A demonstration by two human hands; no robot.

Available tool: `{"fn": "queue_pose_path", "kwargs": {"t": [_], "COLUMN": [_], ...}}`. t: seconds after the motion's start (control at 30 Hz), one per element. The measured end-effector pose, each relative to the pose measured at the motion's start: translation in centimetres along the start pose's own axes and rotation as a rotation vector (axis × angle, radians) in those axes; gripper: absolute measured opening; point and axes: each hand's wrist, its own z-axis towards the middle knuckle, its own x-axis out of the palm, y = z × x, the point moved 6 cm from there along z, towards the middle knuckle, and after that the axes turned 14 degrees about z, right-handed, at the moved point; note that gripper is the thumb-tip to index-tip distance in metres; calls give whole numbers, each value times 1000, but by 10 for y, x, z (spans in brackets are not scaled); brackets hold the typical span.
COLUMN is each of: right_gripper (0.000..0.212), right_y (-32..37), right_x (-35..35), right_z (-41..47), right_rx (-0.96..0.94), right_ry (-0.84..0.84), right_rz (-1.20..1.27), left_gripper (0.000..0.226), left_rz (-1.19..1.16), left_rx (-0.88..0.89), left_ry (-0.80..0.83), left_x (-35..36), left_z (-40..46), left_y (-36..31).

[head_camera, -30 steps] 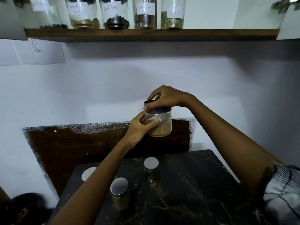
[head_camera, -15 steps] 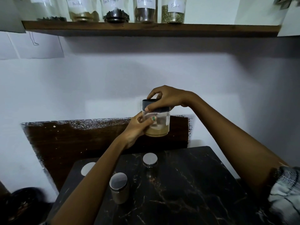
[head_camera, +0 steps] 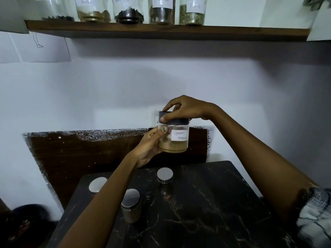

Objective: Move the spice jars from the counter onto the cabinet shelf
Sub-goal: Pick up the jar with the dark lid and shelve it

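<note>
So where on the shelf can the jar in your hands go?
The wooden shelf is bare to the right of the fennel jar, up to its end. Left of that, the jars stand packed side by side, so there is no gap.

The jars on the shelf point(head_camera: 161, 30) are cut off by the top edge, so their lids do not show. The label on the jar with brown powder point(head_camera: 93, 9) is cut too, and only part of a word can be read. The left arm covers part of a silver-lidded jar point(head_camera: 97, 184) on the counter point(head_camera: 206, 212). The left hand point(head_camera: 149, 146) hides one side of the Garam Masala jar point(head_camera: 176, 138). A dark thing in the bottom left corner point(head_camera: 23, 224) is too blurry to tell.
</note>
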Motion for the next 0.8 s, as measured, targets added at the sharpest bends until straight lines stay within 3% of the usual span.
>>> {"fn": "queue_pose_path", "kwargs": {"t": [0.13, 0.23, 0.43, 0.67, 0.8], "right_gripper": [44, 48, 41, 36, 62], "right_y": [0, 1, -4, -10, -13], "right_x": [-1, 2, 5, 4, 1], "right_z": [3, 3, -9, -15, -22], "right_rx": [-11, 0, 47, 10, 23], "right_ry": [-142, -150, 51, 30, 24], "right_rz": [-172, -206, 81, 181, 266], "left_gripper": [77, 81, 101, 101, 97], "left_rz": [17, -33, -121, -123, -135], "left_rx": [-53, -68, -48, -53, -11], "left_ry": [-8, -6, -4, 24, 56], "left_x": [1, 4, -2, 1, 1], "left_z": [0, 0, -5, -7, -4], "left_y": [3, 7, 4, 1, -7]}}
